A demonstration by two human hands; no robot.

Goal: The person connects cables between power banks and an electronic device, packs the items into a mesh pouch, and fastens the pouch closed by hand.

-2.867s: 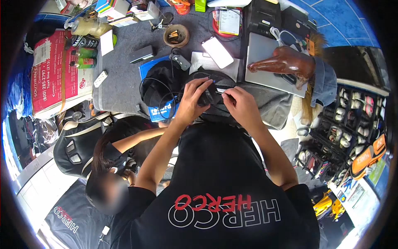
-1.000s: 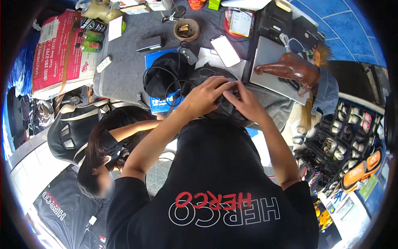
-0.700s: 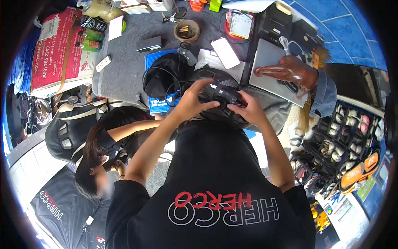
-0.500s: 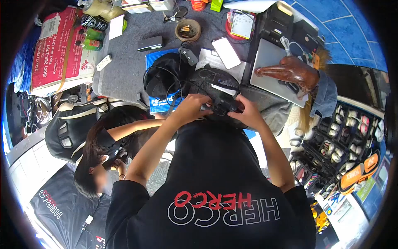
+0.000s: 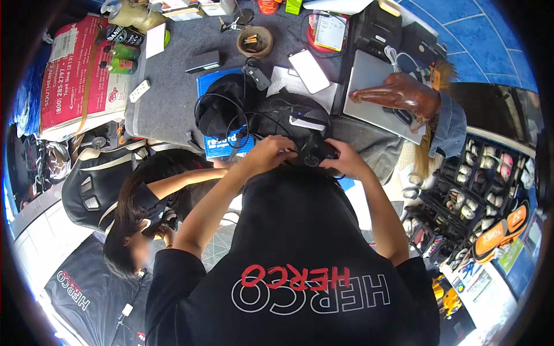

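Note:
A black device with a ribbed, vented face (image 5: 316, 152) is held close in front of my chest, over the table's near edge; its exact kind is unclear. My right hand (image 5: 345, 160) grips its right side between thumb and fingers. On the other side, my left hand (image 5: 270, 153) has its fingertips pinched together beside the device, and what lies between them is too dark to make out. Just beyond the hands rests a black bag (image 5: 288, 109) with a white patch. A black cap (image 5: 222, 106) lies left of it on a blue record book (image 5: 222, 147), with a black cable looping over it.
On the grey-covered table (image 5: 167, 109) are a white phone (image 5: 309, 71), a wooden ashtray (image 5: 254, 42), a black case (image 5: 203, 61) and a laptop (image 5: 369, 86) under a brown carved figure (image 5: 398, 97). Another person (image 5: 130, 230) sits at the left, one arm reaching toward the table.
The device has turned in my right hand, so its ribbed face now shows, and it sits slightly farther right. My left fingers have drawn closer together. The view has shifted slightly.

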